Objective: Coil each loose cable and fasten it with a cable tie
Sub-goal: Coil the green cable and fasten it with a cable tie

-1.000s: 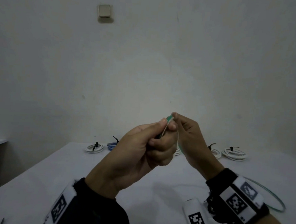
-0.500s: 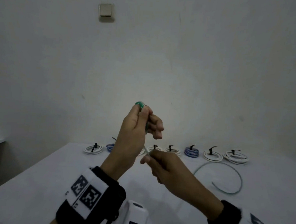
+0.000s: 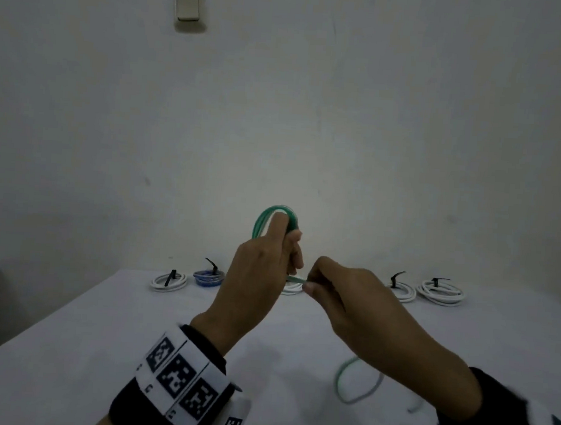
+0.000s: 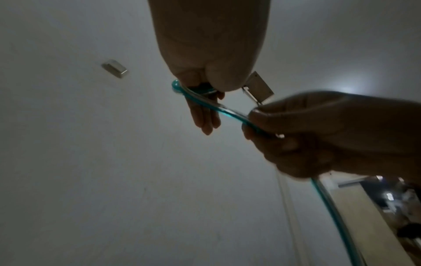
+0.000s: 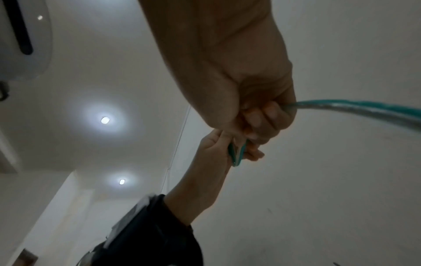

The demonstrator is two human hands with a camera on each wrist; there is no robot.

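Observation:
A green cable (image 3: pixel 274 216) is looped a few turns over the fingers of my raised left hand (image 3: pixel 287 242), above the middle of the table. The thumb holds the loops in place. My right hand (image 3: pixel 309 284) pinches the running strand just to the right of the left hand. In the left wrist view the cable (image 4: pixel 230 112) runs from the loops into the right hand's fist (image 4: pixel 262 124) and hangs down from it. In the right wrist view the right hand grips the cable (image 5: pixel 353 108) beside the coil (image 5: pixel 237 154). The loose tail (image 3: pixel 357 381) lies curved on the table.
Several tied coils sit in a row at the back of the white table (image 3: pixel 101 332): a white coil (image 3: pixel 169 281), a blue coil (image 3: pixel 208 276) and white coils at the right (image 3: pixel 440 289). A wall switch (image 3: pixel 187 8) is high up.
More green loops now sit over my left hand. My right hand has risen close to the left hand, and the loose tail has been drawn in toward me across the table.

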